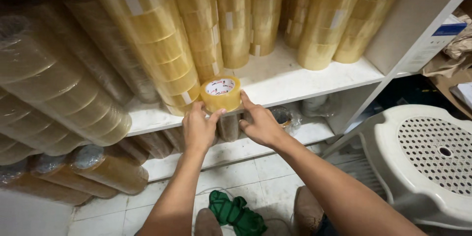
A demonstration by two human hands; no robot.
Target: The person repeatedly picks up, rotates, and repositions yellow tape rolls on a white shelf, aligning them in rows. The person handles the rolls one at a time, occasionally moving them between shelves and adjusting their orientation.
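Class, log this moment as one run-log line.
left hand: holds tape roll | right hand: holds same roll | place: white shelf edge | nearby: stacked tape sleeves

A round white label [220,86] with red and blue print caps the tape roll [221,95].
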